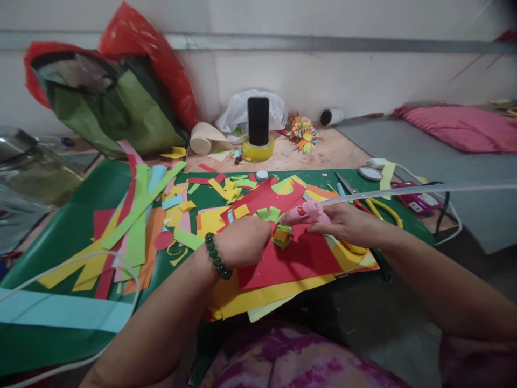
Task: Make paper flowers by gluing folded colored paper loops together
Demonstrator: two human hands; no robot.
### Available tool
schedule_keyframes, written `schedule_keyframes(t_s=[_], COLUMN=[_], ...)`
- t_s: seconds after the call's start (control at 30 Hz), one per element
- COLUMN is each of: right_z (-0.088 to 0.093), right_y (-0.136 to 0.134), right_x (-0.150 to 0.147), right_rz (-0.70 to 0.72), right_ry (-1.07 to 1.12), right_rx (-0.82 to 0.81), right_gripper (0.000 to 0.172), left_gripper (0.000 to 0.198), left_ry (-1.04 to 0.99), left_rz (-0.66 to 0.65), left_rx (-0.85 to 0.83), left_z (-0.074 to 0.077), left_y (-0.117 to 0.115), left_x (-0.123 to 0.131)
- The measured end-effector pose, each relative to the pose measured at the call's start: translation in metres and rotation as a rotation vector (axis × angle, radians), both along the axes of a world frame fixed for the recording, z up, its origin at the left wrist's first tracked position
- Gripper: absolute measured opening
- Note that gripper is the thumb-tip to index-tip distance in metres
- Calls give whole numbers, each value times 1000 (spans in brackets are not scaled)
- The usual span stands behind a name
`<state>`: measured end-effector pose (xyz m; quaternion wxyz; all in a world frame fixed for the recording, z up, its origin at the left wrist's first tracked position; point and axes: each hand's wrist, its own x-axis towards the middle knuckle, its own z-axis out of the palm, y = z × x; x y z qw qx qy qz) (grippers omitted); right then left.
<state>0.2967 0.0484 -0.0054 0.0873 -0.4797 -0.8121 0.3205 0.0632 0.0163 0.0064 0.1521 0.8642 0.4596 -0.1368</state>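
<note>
My left hand [246, 240], with a bracelet of dark green beads [218, 257] on the wrist, is closed at the edge of a small folded green-and-yellow paper piece [281, 235]. Its fingertips are mostly hidden. My right hand [347, 223] grips a pink glue gun [309, 212], whose nozzle points left, close above the paper piece. From its back a long clear glue stick [404, 191] runs to the right edge of view. Beneath both hands lies a red paper sheet [299, 264] on top of yellow sheets [278, 293].
Coloured paper strips [137, 215] cover the green mat [24, 269] at left. Scissors [375, 207] and a purple device [418, 196] sit at right. Behind stand a phone [258, 121] on a tape roll [258, 151], a paper ball [302, 132] and a green bag [117, 113].
</note>
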Motion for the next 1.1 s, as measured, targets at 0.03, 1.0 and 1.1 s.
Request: schedule_keyframes(t_s=[0.03, 1.0, 1.1], right_z=[1, 4, 4], right_y=[0, 3, 3], right_x=[0, 2, 1], right_rz=[13, 29, 54], right_ry=[-3, -82, -77], right_rx=[-3, 23, 10], right_gripper=[43, 49, 48], left_gripper=[21, 20, 21], left_ry=[6, 1, 16], left_rz=[2, 19, 17], left_rx=[-4, 21, 18], left_z=[0, -1, -1], left_y=[0, -2, -2], left_x=[0, 1, 1])
